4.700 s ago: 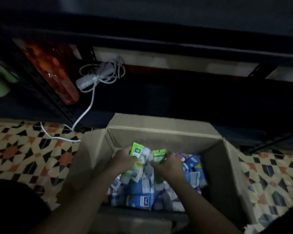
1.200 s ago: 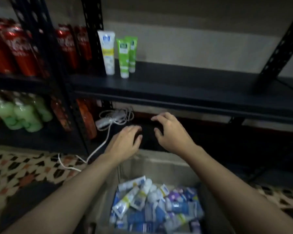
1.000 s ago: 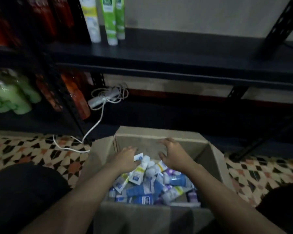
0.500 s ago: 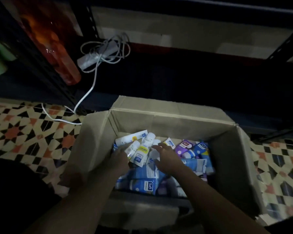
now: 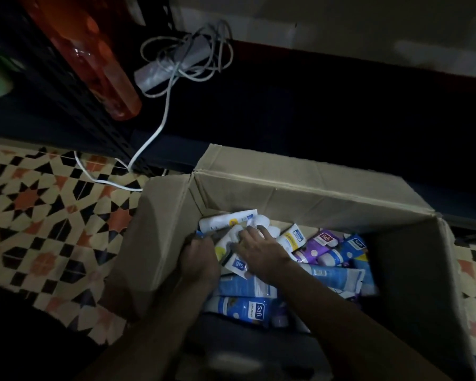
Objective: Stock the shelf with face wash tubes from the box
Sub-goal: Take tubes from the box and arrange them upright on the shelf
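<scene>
A: Where do the face wash tubes lie now?

B: In a loose heap inside the open brown cardboard box (image 5: 300, 199) on the patterned tile floor (image 5: 39, 210). White tubes with yellow bands (image 5: 226, 222) crowd the box's far left corner; purple tubes (image 5: 318, 244) and blue tubes (image 5: 242, 309) fill the middle and near side.

A: What has changed?

B: A second ago both hands hung empty before the shelf, where three tubes already stood; now both are down in the box. I judge a fresh pick has begun, with most of the stock unshelved.

A: And the hands?

B: The right hand (image 5: 259, 254) lies flat, fingers spread, upon a white tube with a blue label (image 5: 235, 264); not clasped on it. The left hand (image 5: 199, 261) is curled against the box's left wall, among the tubes; whether it holds one cannot be told.

A: Beyond the box?

B: A coiled white cable (image 5: 184, 61) and an orange bottle (image 5: 94, 59), on the dark lower shelf.
</scene>
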